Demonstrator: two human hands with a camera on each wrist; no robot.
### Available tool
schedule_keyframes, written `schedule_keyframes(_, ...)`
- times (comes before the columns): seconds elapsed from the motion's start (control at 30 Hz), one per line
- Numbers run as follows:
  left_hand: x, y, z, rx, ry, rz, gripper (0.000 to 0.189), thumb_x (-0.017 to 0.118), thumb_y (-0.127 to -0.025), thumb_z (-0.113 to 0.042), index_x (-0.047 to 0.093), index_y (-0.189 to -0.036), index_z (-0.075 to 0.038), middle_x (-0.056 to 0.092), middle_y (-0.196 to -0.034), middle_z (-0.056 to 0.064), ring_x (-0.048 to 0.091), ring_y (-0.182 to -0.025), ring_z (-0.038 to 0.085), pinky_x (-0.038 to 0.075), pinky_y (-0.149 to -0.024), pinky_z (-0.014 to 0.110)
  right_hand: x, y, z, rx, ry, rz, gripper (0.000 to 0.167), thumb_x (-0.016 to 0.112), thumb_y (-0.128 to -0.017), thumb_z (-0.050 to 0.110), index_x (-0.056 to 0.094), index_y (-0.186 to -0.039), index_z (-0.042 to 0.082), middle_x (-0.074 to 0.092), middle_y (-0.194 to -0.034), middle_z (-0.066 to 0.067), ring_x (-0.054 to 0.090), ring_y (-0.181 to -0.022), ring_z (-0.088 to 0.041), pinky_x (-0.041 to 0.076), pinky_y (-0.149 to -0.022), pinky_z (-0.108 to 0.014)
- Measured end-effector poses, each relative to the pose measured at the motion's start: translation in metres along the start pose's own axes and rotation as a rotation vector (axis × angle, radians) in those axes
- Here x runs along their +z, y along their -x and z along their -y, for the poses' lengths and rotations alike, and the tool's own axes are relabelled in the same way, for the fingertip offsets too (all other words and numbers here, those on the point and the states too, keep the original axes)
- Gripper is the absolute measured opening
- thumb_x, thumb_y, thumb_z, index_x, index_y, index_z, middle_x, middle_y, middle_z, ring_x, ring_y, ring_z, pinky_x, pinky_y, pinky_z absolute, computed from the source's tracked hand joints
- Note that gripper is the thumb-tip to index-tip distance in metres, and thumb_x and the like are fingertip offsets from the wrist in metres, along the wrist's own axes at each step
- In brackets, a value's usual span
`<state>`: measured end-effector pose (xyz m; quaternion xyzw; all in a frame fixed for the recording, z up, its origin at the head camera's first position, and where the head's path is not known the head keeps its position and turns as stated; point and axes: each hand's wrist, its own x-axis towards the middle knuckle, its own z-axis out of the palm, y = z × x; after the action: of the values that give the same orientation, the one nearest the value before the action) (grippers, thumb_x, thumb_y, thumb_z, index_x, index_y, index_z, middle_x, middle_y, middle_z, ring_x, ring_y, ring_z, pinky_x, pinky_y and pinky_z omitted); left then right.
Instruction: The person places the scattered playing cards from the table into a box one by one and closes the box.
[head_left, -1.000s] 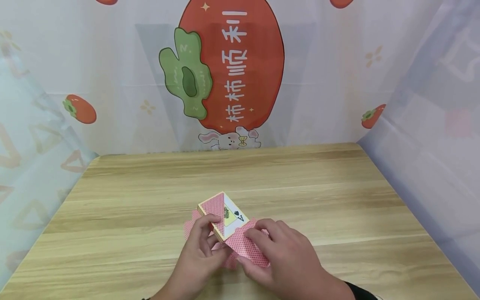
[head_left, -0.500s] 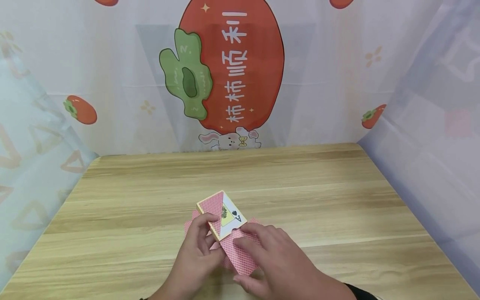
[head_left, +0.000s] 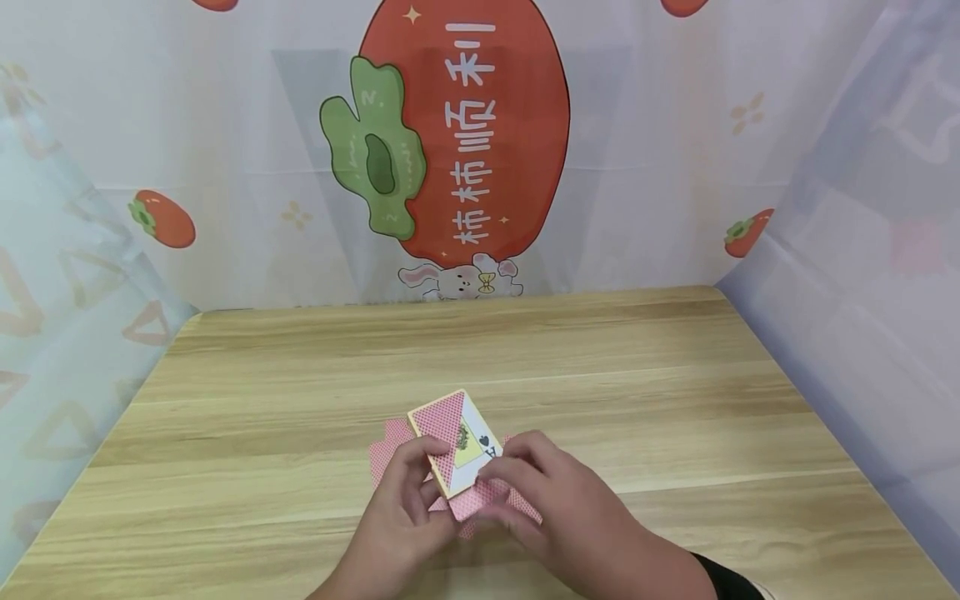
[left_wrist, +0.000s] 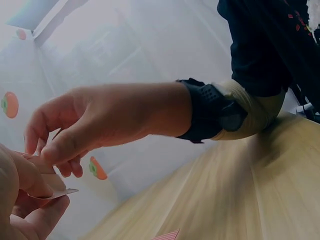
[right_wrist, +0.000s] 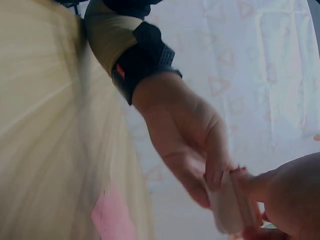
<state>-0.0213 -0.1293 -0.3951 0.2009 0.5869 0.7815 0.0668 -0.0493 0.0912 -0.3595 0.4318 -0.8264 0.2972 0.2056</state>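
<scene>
In the head view, a playing-card box (head_left: 441, 417) with a red-patterned face and an ace of spades printed on it is tilted over the table. My left hand (head_left: 397, 508) grips it by its left side, thumb low and fingers bent around it. At the box's near end, my right hand (head_left: 573, 504) pinches a red-backed playing card (head_left: 467, 503), its fingertips right at the opening. Part of that card shows below the box; the rest is hidden. Under both hands, more red-backed playing cards (head_left: 382, 458) lie spread on the table.
The wood-grain table (head_left: 600, 367) reaches back to a white printed cloth (head_left: 660, 167) with a big persimmon (head_left: 517, 133). Cloth sides stand at left and right. A dark wrist camera (left_wrist: 220, 107) sits on the right wrist.
My right hand first drew a card in from the right, lined it up below the box, then slid it up toward the opening. The box shifted slightly right and nearer.
</scene>
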Motion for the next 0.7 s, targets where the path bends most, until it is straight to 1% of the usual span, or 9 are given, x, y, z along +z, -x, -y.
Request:
schedule_keyframes(0.07, 0.003, 0.001, -0.002, -0.027, 0.019, 0.013, 0.061, 0.059, -0.088, 0.016, 0.031, -0.137, -0.007, 0.044, -0.136, 0.015, 0.061, -0.119, 0.021, 0.060, -0.085, 0.030, 0.001, -0.001, -0.003, 0.001, 0.005, -0.053, 0.035, 0.085, -0.082, 0.023, 0.066, -0.110, 0.014, 0.057, -0.107, 0.002, 0.061, -0.082, -0.008, 0.048, -0.069, -0.010)
schedule_keyframes(0.13, 0.004, 0.002, -0.005, -0.057, 0.028, 0.020, 0.059, 0.060, -0.090, 0.014, 0.031, -0.136, -0.009, 0.044, -0.137, 0.015, 0.061, -0.120, 0.022, 0.059, -0.086, 0.031, 0.001, -0.002, -0.005, 0.006, 0.007, -0.077, 0.035, 0.085, -0.082, 0.021, 0.065, -0.110, 0.013, 0.058, -0.106, 0.002, 0.060, -0.079, -0.007, 0.047, -0.067, -0.010)
schedule_keyframes(0.23, 0.002, 0.001, -0.008, -0.039, -0.003, 0.019, 0.059, 0.058, -0.090, 0.015, 0.030, -0.137, -0.006, 0.044, -0.136, 0.018, 0.060, -0.121, 0.024, 0.060, -0.087, 0.034, 0.001, -0.003, -0.009, 0.021, 0.020, -0.077, 0.040, 0.086, -0.081, 0.022, 0.064, -0.113, 0.013, 0.058, -0.106, 0.002, 0.059, -0.077, -0.008, 0.048, -0.065, -0.012)
schedule_keyframes(0.33, -0.005, -0.003, -0.015, -0.012, -0.063, -0.038, 0.061, 0.059, -0.088, 0.017, 0.031, -0.137, -0.006, 0.044, -0.136, 0.020, 0.060, -0.122, 0.026, 0.059, -0.089, 0.037, -0.001, -0.005, -0.014, 0.096, 0.035, -0.043, 0.043, 0.086, -0.082, 0.022, 0.064, -0.117, 0.013, 0.058, -0.108, 0.003, 0.060, -0.079, -0.007, 0.051, -0.065, -0.014)
schedule_keyframes(0.4, -0.010, -0.006, -0.021, 0.009, -0.114, -0.105, 0.063, 0.060, -0.087, 0.018, 0.031, -0.138, -0.005, 0.044, -0.137, 0.022, 0.060, -0.121, 0.026, 0.059, -0.090, 0.037, -0.002, -0.007, -0.020, 0.156, 0.044, -0.008, 0.041, 0.084, -0.084, 0.022, 0.064, -0.118, 0.014, 0.059, -0.110, 0.005, 0.061, -0.083, -0.007, 0.054, -0.068, -0.018)
schedule_keyframes(0.47, -0.015, -0.007, -0.028, 0.016, -0.150, -0.173, 0.065, 0.061, -0.085, 0.019, 0.033, -0.138, -0.007, 0.045, -0.138, 0.022, 0.061, -0.120, 0.025, 0.059, -0.090, 0.036, -0.001, -0.008, -0.025, 0.207, 0.044, 0.038, 0.038, 0.081, -0.087, 0.022, 0.064, -0.120, 0.015, 0.061, -0.114, 0.006, 0.063, -0.090, -0.007, 0.057, -0.072, -0.022)
schedule_keyframes(0.53, -0.020, -0.009, -0.034, 0.040, -0.165, -0.219, 0.067, 0.061, -0.084, 0.020, 0.034, -0.138, -0.009, 0.048, -0.137, 0.020, 0.062, -0.117, 0.023, 0.059, -0.089, 0.034, 0.003, -0.008, -0.031, 0.240, 0.047, 0.099, 0.036, 0.078, -0.090, 0.023, 0.064, -0.122, 0.016, 0.062, -0.117, 0.007, 0.064, -0.099, -0.008, 0.058, -0.080, -0.027)
schedule_keyframes(0.6, -0.025, -0.009, -0.038, 0.076, -0.166, -0.240, 0.068, 0.060, -0.084, 0.022, 0.035, -0.139, -0.010, 0.050, -0.135, 0.017, 0.062, -0.114, 0.022, 0.059, -0.088, 0.032, 0.008, -0.007, -0.037, 0.264, 0.049, 0.182, 0.035, 0.075, -0.092, 0.025, 0.064, -0.124, 0.017, 0.063, -0.121, 0.006, 0.063, -0.109, -0.010, 0.057, -0.090, -0.032)
schedule_keyframes(0.7, -0.030, -0.010, -0.042, 0.124, -0.151, -0.256, 0.070, 0.058, -0.083, 0.025, 0.038, -0.138, -0.012, 0.054, -0.132, 0.013, 0.063, -0.110, 0.020, 0.059, -0.086, 0.029, 0.020, -0.004, -0.044, 0.284, 0.062, 0.319, 0.035, 0.071, -0.096, 0.030, 0.064, -0.127, 0.017, 0.062, -0.128, 0.005, 0.060, -0.120, -0.014, 0.053, -0.101, -0.037)
